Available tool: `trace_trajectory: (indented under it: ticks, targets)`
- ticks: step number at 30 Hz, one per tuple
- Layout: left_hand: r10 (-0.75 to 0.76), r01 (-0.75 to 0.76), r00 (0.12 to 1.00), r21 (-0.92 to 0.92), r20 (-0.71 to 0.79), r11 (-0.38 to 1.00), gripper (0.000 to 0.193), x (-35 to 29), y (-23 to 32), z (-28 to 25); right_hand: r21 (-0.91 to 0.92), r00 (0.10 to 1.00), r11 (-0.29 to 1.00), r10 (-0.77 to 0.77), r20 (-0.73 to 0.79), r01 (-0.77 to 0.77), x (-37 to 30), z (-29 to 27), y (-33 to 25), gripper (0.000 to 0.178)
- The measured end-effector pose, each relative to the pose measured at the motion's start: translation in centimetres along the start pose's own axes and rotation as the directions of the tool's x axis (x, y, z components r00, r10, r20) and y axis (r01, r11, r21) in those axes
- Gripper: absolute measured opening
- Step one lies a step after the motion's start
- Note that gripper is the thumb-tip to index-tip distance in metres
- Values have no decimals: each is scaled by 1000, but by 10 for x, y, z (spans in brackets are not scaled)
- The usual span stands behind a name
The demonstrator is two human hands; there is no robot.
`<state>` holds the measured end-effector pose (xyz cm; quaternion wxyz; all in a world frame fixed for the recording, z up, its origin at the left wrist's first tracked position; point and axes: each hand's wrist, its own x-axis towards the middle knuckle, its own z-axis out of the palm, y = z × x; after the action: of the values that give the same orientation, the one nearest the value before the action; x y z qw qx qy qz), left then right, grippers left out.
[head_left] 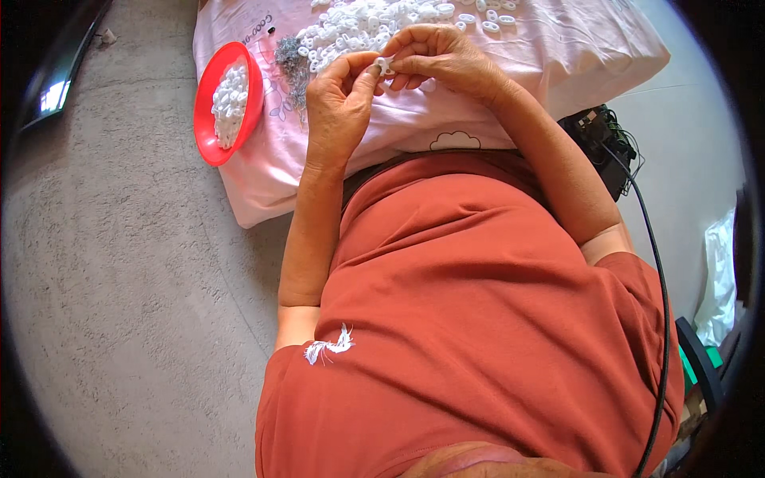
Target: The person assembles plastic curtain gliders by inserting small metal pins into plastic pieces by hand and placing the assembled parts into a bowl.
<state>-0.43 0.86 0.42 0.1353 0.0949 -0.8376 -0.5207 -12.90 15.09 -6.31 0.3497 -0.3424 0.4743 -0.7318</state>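
Note:
Between my two hands is a small white plastic piece (386, 65), pinched from both sides by thumbs and fingertips. My left hand (341, 99) grips its left side with the fingers closed. From the right, my right hand (446, 62) holds the other side, its fingers curled and partly hiding the piece. Just beyond the hands spreads a heap of white oval plastic pieces (358, 32) with holes in them. A tangle of small grey metal-looking bits (293, 68) lies to the left of my left hand.
A red bowl (205, 137) with white pieces in it stands at the left edge of the pink cloth-covered surface (414, 127). Several loose ovals (490, 26) lie toward the far right. A black device (598, 143) with a long cable (655, 263) sits at my right.

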Motion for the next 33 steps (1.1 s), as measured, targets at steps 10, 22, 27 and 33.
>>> trace_trajectory:
  ticks: [10,22,27,33]
  targets:
    - [37,-35,999,68,-36,997,20,1,4,1,6,999,999,-34,-12,34,-3,4,-6,24]
    - [134,-124,990,181,-46,976,20,5,-4,0,12,998,998,-66,11,66,-2,2,-6,25]
    - [165,-152,986,226,-40,962,20,5,-2,1,18,998,998,-57,-23,57,-3,3,-7,26]
    - [231,-211,972,283,-38,935,25,3,1,3,17,997,998,-57,-54,58,-3,3,-6,25]
